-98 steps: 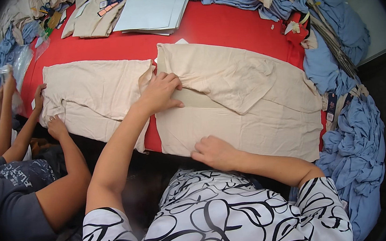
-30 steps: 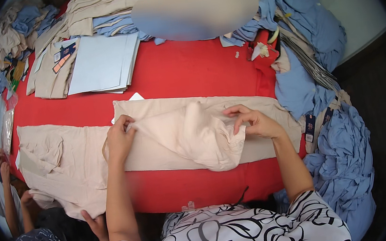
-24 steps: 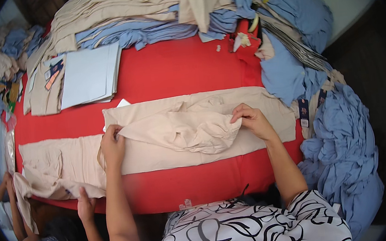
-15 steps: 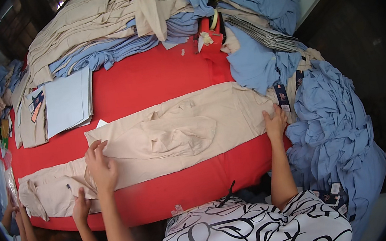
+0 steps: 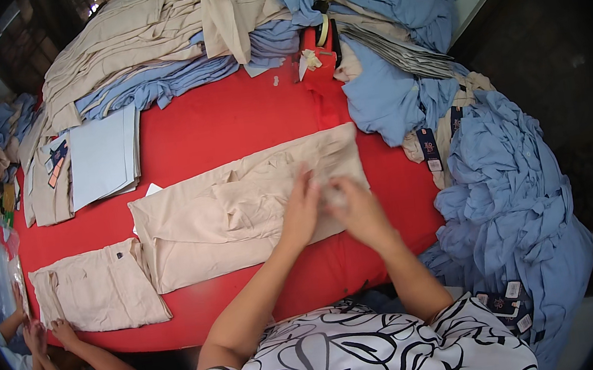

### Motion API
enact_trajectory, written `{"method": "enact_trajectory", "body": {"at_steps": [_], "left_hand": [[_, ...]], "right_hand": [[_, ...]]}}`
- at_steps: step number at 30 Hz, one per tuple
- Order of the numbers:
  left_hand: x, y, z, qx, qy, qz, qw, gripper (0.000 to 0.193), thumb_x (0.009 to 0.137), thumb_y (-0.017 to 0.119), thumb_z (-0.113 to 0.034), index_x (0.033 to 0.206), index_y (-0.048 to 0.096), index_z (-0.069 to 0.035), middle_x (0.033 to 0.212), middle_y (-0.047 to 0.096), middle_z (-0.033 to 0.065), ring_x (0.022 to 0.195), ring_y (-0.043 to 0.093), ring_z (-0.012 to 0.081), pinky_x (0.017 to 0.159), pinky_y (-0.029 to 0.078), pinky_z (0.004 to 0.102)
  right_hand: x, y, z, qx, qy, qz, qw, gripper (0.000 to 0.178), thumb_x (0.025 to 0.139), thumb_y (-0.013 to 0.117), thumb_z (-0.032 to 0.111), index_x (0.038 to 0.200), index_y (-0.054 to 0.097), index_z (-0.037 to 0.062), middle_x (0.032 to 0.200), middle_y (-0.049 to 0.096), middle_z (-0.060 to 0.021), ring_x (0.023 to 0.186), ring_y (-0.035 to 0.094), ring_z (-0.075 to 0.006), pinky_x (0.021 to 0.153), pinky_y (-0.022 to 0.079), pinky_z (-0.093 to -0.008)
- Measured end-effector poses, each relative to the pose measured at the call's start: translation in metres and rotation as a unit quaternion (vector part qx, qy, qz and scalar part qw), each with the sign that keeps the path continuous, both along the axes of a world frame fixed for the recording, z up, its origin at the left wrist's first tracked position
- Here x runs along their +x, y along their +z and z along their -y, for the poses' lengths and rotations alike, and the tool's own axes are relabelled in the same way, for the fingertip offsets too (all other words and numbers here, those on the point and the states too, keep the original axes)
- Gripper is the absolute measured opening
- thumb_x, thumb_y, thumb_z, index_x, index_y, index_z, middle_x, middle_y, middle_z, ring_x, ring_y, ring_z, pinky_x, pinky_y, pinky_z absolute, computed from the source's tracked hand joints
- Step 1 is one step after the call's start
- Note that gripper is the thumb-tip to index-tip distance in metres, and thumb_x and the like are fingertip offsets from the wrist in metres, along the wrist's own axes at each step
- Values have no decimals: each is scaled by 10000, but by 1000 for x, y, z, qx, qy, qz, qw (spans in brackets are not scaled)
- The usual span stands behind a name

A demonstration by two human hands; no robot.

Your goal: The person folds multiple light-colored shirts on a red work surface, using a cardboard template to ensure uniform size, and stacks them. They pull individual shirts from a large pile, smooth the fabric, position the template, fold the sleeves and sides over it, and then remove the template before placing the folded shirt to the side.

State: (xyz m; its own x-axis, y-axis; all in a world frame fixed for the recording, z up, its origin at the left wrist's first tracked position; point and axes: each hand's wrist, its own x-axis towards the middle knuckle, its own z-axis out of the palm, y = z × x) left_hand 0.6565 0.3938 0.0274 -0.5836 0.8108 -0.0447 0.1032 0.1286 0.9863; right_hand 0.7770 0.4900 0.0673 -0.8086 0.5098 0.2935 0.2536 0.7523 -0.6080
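Observation:
A beige garment (image 5: 196,195) lies lengthwise across the red table in front of me, its cloth bunched up in the middle. Its right end is doubled over, with a straight edge on that side. My left hand (image 5: 303,209) is over the right half of the garment, fingers stretched out. Close beside it, my right hand (image 5: 361,214) is above the right end; motion smears its fingers, so their grip is unclear. Left of this piece, a folded beige garment (image 5: 98,292) with a small dark label lies near the table's front edge.
Another person's hand (image 5: 65,333) touches the folded garment's lower edge. Grey-white sheets (image 5: 102,158) lie on the red table (image 5: 217,121). Piled beige clothes (image 5: 136,36) line the back; crumpled blue clothes (image 5: 504,170) fill the right side. A tape roll (image 5: 324,30) stands at the back.
The beige garment's right end has been folded inward. Both my hands have moved together over its right part. The other person's smaller piece now lies flatter, apart from my hands.

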Motion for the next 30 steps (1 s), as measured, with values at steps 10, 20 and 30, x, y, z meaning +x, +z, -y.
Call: {"method": "enact_trajectory", "body": {"at_steps": [10,20,30], "left_hand": [[-16,21,10,-111,28,-122,986,760,831,678,-88,1487,296,-33,1363,459,245,1229,484,398,1027,403,433],[-6,45,16,-21,147,35,988,619,891,652,-403,1282,514,56,1085,630,253,971,643,359,833,494,426],[-153,33,245,-390,324,-202,838,527,848,667,-301,1254,585,25,1257,577,243,1128,566,365,986,441,463]], "right_hand": [[18,-55,-78,-73,-167,66,981,326,855,694,161,1093,610,-44,959,653,-162,847,633,-234,734,493,-323],[-20,12,-2,-378,136,-54,914,195,879,606,85,1047,554,1,1070,660,-140,1086,625,-208,938,466,-333],[-27,-7,-8,-552,87,53,828,332,980,530,145,1294,483,48,1228,594,-163,974,664,-245,829,551,-340]]}}
